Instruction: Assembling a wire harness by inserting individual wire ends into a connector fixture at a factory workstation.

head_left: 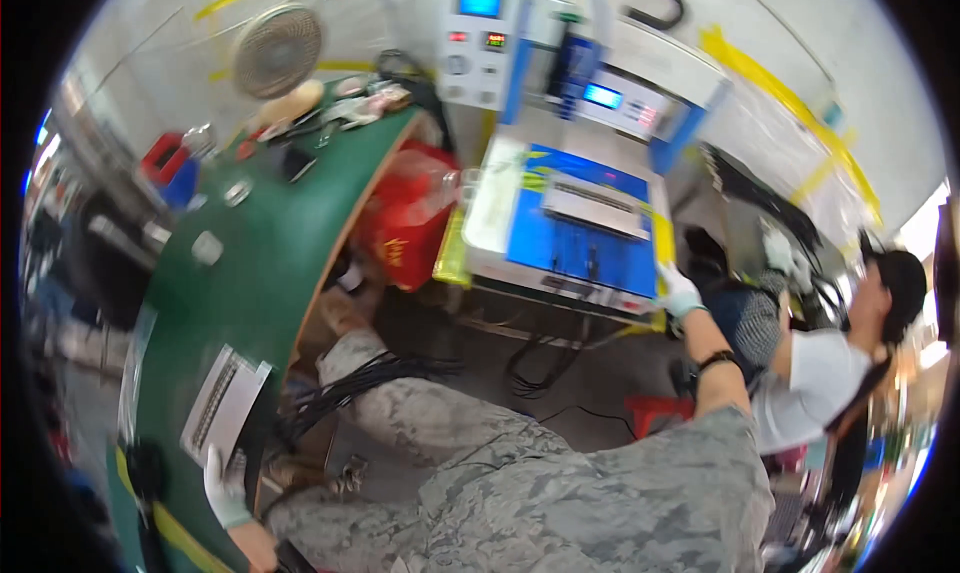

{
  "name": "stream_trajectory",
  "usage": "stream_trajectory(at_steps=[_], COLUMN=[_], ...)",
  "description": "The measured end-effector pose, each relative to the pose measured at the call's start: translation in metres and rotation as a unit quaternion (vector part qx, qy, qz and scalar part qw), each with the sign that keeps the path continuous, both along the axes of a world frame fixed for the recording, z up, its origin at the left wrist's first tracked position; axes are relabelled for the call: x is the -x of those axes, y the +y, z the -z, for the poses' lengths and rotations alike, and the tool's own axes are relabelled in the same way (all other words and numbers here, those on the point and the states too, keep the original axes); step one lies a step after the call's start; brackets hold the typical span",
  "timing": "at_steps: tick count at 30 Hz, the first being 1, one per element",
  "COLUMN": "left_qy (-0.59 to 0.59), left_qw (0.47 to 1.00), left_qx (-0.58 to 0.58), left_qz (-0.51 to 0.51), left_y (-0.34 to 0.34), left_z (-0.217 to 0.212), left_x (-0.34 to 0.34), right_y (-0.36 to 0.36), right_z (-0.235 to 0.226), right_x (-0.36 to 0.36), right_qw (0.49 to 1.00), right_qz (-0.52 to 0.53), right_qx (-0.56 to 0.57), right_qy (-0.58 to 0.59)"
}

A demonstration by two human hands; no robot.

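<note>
**Two gloved hands, two surfaces**

Gripping is hard to judge on either side: our right hand (680,291), in a pale glove, rests on the near right corner of the blue-topped machine bed with a yellow border (585,238), fingers curled at the edge, and we cannot tell whether they pinch anything. Our left hand (224,489), also gloved, lies flat and spread near the edge of the curved green worktable (240,273), just below a white rectangular tray of small parts (222,403); it holds nothing that we can see.

To do this well, in our judgement, we should keep the right wrist steady against the bed's corner and press evenly, and let the left palm brace on the table so the body does not sway.

Our right arm reaches far forward and up, nearly straight, a dark band at the wrist. Our left arm is bent low and close to the body. We sit with grey patterned trousers (520,473) between both. Another person in a white shirt (815,378) sits just right of our arm
</note>
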State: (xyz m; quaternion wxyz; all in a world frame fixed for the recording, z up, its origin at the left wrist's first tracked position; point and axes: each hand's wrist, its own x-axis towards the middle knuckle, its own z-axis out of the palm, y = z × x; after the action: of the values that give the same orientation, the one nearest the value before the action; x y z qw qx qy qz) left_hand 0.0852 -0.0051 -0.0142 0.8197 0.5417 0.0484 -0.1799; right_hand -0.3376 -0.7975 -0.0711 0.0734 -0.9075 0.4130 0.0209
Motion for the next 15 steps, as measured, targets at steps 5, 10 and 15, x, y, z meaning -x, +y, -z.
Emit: stream_trajectory(at_steps=[5,10,15], left_qy=[0.023,-0.057,-0.066], left_qw=[0.999,0.997,0.956], left_qx=[0.021,0.023,-0.278], left_qz=[-0.023,-0.043,-0.069], left_y=[-0.045,-0.06,-0.065], left_z=[-0.003,-0.003,-0.034], left_x=[0.003,0.007,0.032], right_y=[-0.067,-0.001,0.241], right_z=[-0.067,-0.111,-0.109], right_x=[-0.009,-0.206,-0.393], right_qw=[0.94,0.905,0.712], right_qz=[0.012,-0.098,-0.23], right_qx=[-0.117,-0.225,-0.65], right_qy=[-0.322,-0.348,-0.129])
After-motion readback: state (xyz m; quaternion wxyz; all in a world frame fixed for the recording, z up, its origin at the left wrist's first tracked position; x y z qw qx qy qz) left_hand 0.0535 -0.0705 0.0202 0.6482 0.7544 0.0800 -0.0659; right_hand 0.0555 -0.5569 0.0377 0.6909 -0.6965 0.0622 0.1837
